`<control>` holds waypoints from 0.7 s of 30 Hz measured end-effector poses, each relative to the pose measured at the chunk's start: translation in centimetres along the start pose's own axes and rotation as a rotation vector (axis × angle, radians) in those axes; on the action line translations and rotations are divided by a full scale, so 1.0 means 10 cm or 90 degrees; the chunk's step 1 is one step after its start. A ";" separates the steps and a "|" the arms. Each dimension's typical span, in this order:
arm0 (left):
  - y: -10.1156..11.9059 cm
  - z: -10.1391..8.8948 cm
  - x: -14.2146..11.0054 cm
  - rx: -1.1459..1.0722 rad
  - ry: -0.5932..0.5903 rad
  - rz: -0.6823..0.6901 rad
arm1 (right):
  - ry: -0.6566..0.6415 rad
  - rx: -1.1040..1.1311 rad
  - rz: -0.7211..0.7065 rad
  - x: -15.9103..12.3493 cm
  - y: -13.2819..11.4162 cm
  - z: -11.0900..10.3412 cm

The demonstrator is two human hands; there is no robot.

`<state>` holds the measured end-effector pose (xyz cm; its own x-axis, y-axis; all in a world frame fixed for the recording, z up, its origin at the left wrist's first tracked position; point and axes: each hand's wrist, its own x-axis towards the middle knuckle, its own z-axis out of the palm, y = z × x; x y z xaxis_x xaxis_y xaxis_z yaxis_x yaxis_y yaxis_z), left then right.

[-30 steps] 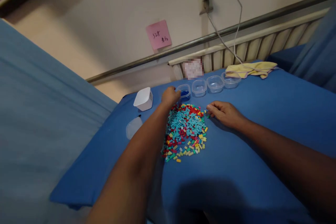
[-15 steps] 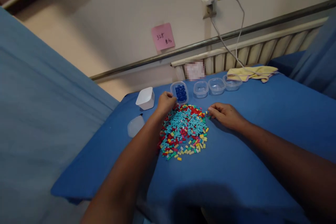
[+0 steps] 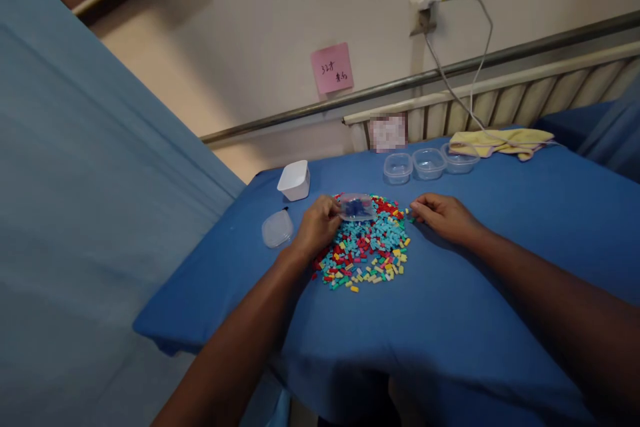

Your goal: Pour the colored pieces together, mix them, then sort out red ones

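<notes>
A heap of small coloured bricks (image 3: pixel 371 250), mostly light blue with red, yellow and green, lies on the blue-covered table (image 3: pixel 450 320). My left hand (image 3: pixel 316 225) grips a small clear container (image 3: pixel 356 207) with dark blue bricks in it and holds it over the heap's far edge. My right hand (image 3: pixel 444 216) rests on the cloth at the heap's right edge, fingers curled and pinched at a few bricks; what they hold I cannot make out.
Three clear containers (image 3: pixel 427 163) stand in a row at the table's far edge. A white tub (image 3: pixel 295 180) and a clear lid (image 3: pixel 277 229) lie at the left. A yellow cloth (image 3: pixel 500 142) with a cable lies at the far right. A wall and radiator stand behind.
My left hand has pulled the container of dark blue bricks from the row toward me, over the heap. My right hand has stayed at the heap's right edge. The view has shifted.
</notes>
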<state>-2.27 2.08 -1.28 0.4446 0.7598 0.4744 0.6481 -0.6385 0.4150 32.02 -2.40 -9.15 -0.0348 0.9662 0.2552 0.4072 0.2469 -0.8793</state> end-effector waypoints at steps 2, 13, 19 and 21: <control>-0.01 -0.03 -0.05 0.040 0.008 0.094 | -0.005 0.000 0.002 0.00 0.00 0.00; 0.02 -0.06 0.32 -0.026 0.074 -0.074 | -0.001 -0.025 -0.018 0.01 -0.08 -0.03; 0.01 0.26 1.06 -0.250 0.124 -0.388 | 0.016 -0.020 -0.025 0.03 -0.12 -0.02; -0.04 0.38 1.27 -0.250 0.112 -0.415 | 0.015 -0.014 -0.026 0.04 -0.13 -0.02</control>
<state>5.48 12.43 1.67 -0.0768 0.9868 0.1423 0.4647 -0.0909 0.8808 31.62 -2.38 -7.83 -0.0300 0.9535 0.2998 0.4259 0.2835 -0.8592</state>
